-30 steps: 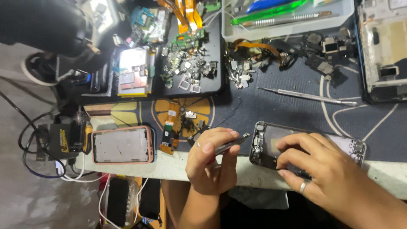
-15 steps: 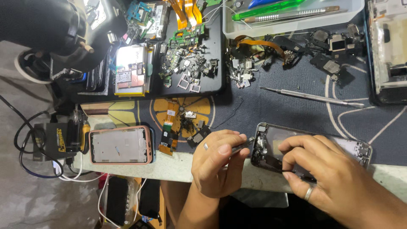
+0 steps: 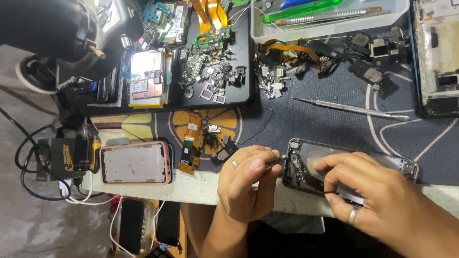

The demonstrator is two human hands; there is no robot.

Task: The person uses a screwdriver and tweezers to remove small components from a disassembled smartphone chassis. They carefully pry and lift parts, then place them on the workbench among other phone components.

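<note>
Two hands on one opened phone (image 3: 334,172) at near edge of worktop (image 3: 201,188). Left hand (image 3: 246,184): grip pinched shut on thin metal tool (image 3: 273,165), tip poked into left end of phone's insides. Right hand (image 3: 377,200): fingers pressed down on phone body, holding it flat; thin dark item under fingertips, too small to identify, so can't tell whether grip is closed on anything. Ring (image 3: 352,216) on one right finger.

Progress, judged from layout only: back already off, internals exposed, small parts visible at left end where tool works. Looks mid-teardown or mid-repair, not closed up. No cover seen beside phone. Which part is being worked: too small to tell.

Left along near edge: pink-framed phone shell (image 3: 136,163), stripped, lying flat. Just left of it, yellow-and-black box (image 3: 64,155) with black cables trailing off worktop.

Middle ground: orange flex strip (image 3: 189,153) and loose dark bits on mat (image 3: 315,110), between shell and left hand. Long metal spudger (image 3: 351,107) lying free further back, well apart from both hands.

Far: black tray (image 3: 239,52) full of small boards, shields and connectors; silver-backed module (image 3: 146,79) at its left. Scrap pile with orange flex loop (image 3: 296,50) right of tray. Clear bin (image 3: 330,19) at back holding green tool and metal tool. Another stripped phone frame (image 3: 437,57) at far right. Dark lamp or scope body (image 3: 52,28) top left.
</note>
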